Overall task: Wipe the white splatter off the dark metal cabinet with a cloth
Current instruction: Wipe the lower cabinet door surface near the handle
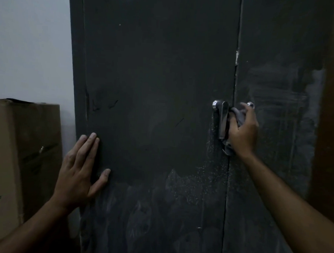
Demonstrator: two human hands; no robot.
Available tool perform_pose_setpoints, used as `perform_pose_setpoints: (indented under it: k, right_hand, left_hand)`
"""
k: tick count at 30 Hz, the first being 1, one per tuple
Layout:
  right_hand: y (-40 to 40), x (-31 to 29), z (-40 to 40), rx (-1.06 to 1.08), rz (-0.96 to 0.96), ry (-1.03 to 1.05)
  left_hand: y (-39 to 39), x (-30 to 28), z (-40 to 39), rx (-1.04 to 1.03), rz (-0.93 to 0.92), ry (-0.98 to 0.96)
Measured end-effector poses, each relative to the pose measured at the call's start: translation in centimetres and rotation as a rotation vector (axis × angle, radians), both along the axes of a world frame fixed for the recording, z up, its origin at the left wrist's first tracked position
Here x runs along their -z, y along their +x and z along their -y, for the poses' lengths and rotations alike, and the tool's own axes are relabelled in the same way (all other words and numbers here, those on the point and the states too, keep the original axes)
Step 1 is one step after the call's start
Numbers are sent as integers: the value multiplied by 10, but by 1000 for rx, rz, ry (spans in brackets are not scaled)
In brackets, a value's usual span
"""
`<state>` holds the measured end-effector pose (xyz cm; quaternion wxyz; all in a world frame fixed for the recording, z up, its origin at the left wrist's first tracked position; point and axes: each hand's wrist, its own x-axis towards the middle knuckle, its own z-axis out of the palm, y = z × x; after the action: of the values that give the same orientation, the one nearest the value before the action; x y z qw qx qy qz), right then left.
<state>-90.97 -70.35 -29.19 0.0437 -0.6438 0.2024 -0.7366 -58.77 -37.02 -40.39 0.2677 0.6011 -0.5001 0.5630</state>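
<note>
A tall dark metal cabinet [154, 78] with two doors fills the view. My right hand [242, 131] grips a grey cloth [238, 115] and holds it against the door seam, just right of a chrome handle [223, 119]. Fine white splatter [202, 175] speckles the left door below the handle, and pale smears cover the lower panel and the right door [280, 103]. Flat against the left door's left edge lies my left hand [81, 170], fingers straight and together.
A brown cardboard box [23, 155] stands on the left against a white wall [30, 46]. A brown wooden surface [330, 132] borders the cabinet on the right. A second chrome knob [250, 104] shows above my right fingers.
</note>
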Motion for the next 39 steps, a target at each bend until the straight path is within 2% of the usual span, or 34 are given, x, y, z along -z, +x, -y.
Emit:
perform_pose_setpoints:
  k: [2,4,6,10,11,13,15,18,21,25,27,29,31,34,36,38,39]
  right_hand:
    - [5,-19,7,50,41,-77]
    - [15,-24,18,131,-8,-161]
    - [21,1,27,195,-105,-227]
    - [2,93,41,341,-380,-333]
    - [-6,104,42,357,-429,-363]
    - [-16,86,48,369,-464,-404]
    - [-14,43,50,352,-419,-387]
    - [-6,-5,47,187,-275,-247]
    - [-1,31,35,85,-210,-115]
    - [-12,131,22,174,-338,-173]
    - [-18,152,16,167,-370,-182]
    - [-11,149,5,130,-356,-159]
    - [8,132,-13,63,-261,-44]
    - [35,95,-39,-101,141,297]
    - [42,83,-48,-134,311,430]
    - [50,94,-58,-70,265,417]
    - [57,108,-64,1,151,361]
  left_hand:
    - [1,0,0,0,3,-3]
    - [1,0,1,0,2,-10]
    - [1,1,1,4,-6,-18]
    - [-1,1,2,9,-8,-22]
    - [-1,1,2,8,-11,-18]
    - [-1,0,1,7,-11,-10]
    - [-1,0,0,2,-10,-6]
    - [-2,-1,0,-7,-10,-12]
    - [-1,0,-1,-10,-13,-15]
    - [-2,1,1,-8,-26,-18]
    - [-2,1,1,-12,-26,-17]
    - [-2,1,1,-18,-15,-13]
    - [-1,0,0,-23,-13,-9]
    - [-2,0,-1,-32,-23,-6]
    - [-3,0,-1,-34,-23,-6]
    - [-3,0,-1,-30,-29,-5]
    - [-4,0,-1,-27,-30,-4]
